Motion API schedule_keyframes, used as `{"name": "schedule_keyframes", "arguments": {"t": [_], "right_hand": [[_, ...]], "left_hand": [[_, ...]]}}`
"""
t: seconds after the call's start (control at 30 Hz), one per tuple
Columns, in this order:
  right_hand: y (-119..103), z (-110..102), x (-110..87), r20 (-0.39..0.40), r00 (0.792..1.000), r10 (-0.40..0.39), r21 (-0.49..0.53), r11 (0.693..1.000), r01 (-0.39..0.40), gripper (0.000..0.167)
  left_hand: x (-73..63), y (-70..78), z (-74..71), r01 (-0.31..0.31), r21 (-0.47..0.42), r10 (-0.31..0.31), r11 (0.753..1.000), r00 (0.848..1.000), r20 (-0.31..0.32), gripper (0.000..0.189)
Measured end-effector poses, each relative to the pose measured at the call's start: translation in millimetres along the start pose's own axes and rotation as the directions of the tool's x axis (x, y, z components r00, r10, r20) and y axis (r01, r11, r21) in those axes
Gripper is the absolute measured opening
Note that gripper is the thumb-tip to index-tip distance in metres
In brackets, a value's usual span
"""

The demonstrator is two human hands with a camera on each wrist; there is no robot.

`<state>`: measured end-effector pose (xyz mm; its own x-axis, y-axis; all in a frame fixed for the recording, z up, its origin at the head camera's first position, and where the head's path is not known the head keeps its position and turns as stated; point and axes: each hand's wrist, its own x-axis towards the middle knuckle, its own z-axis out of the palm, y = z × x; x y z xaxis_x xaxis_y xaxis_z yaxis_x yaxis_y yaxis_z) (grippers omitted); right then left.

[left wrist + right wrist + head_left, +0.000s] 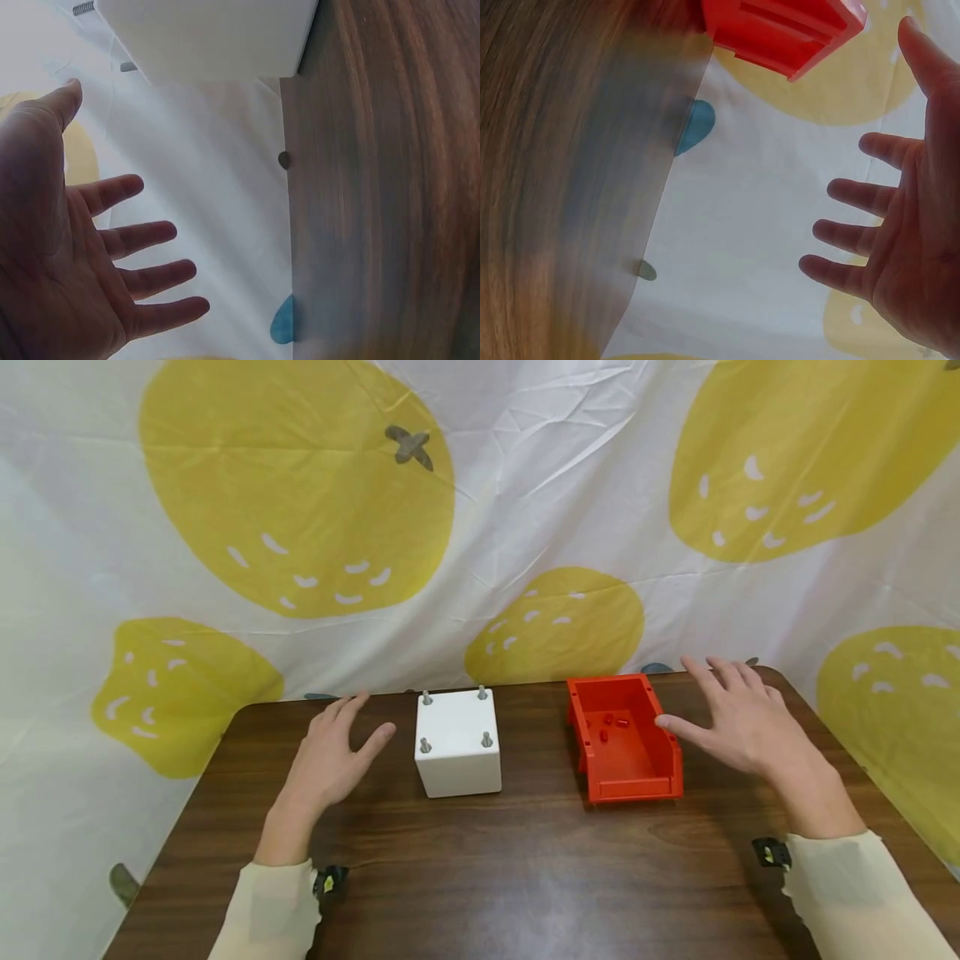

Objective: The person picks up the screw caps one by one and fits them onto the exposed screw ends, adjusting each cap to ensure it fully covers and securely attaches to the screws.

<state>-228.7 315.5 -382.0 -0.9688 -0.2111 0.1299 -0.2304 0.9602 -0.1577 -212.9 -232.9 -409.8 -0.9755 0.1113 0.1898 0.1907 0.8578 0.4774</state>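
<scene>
A white block (456, 727) stands on the table, with a metal threaded stud rising near each corner of its top. To its left is my left hand (330, 760), fingers spread and thumb toward the block, holding nothing. In the left wrist view the palm (60, 255) faces the block's side with a gap between. Right of the block sits a red open-front bin (626, 752) with several small red pieces (604, 736) on its floor. My right hand (742, 727) hovers at the bin's right side, fingers extended, nothing in it; its thumb overlaps the bin's rim in the head view.
The dark wood table (510, 868) has rounded far corners. Behind it hangs a white cloth (540, 485) printed with yellow fruit, close along the table's back edge. Both wrists carry small black devices (771, 852) at the cuffs.
</scene>
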Motion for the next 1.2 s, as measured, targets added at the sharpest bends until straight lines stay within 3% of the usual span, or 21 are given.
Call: {"name": "schedule_keyframes", "arguments": {"t": [0.47,0.67,0.83,0.97,1.2], "right_hand": [[-26.9,-0.7,12.8,-0.075,0.988,-0.134,-0.012,0.991,0.134,0.093],[-41.3,1.5,18.9,-0.117,0.972,-0.203,0.000,0.979,0.205,0.076],[-52.4,7.0,24.5,-0.103,0.965,-0.240,0.013,0.970,0.243,0.066],[-59.4,13.8,28.4,-0.080,0.962,-0.261,0.037,0.964,0.264,0.064],[-72.7,23.4,33.2,0.000,0.974,-0.225,0.069,0.972,0.225,0.056]], "left_hand": [[8.4,7.8,8.8,-0.003,-0.206,0.007,0.979,1.000,0.018,0.078],[12.8,10.0,14.9,0.003,-0.306,0.001,0.952,1.000,0.014,0.068],[16.3,12.3,20.2,0.006,-0.376,-0.008,0.927,1.000,-0.003,0.059],[18.9,16.3,24.5,0.032,-0.490,-0.037,0.871,0.999,0.001,0.051],[22.0,21.0,32.6,0.127,-0.702,-0.099,0.701,0.992,0.081,0.049]]}}
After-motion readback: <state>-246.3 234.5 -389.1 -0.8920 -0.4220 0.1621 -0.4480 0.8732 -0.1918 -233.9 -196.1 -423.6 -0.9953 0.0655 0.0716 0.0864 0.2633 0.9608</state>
